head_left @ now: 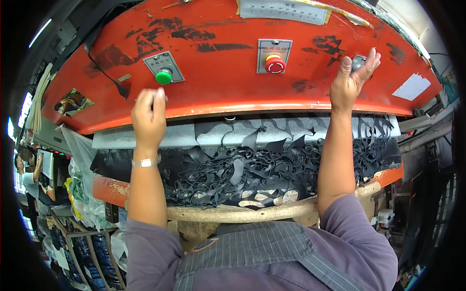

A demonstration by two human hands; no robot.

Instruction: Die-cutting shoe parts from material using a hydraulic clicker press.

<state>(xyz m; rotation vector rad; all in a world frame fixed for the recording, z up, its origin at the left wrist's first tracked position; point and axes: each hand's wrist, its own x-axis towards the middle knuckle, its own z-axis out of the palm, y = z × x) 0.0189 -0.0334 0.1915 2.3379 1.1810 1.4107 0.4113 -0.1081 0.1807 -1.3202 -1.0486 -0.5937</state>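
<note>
My left hand (149, 116) is curled closed just below a green push button (163, 76) on the red machine front (218, 89). A small gap shows between that hand and the button, and nothing shows in its fingers. Farther right, my right hand (348, 87) has its fingers stretched out, with the thumb apart. It is at another metal-plated control (358, 61), which it partly covers; I cannot tell whether it touches it. Between the two hands sits a red mushroom-shaped button (275, 64) with a yellow collar.
Tangled black sheet offcuts (238, 169) lie below the machine front, partly over a pale grey board (114, 139). A worn wooden rail (242, 212) runs along the near edge. At left are plastic bags (94, 203), a rack (90, 233) and another person's arm (37, 169).
</note>
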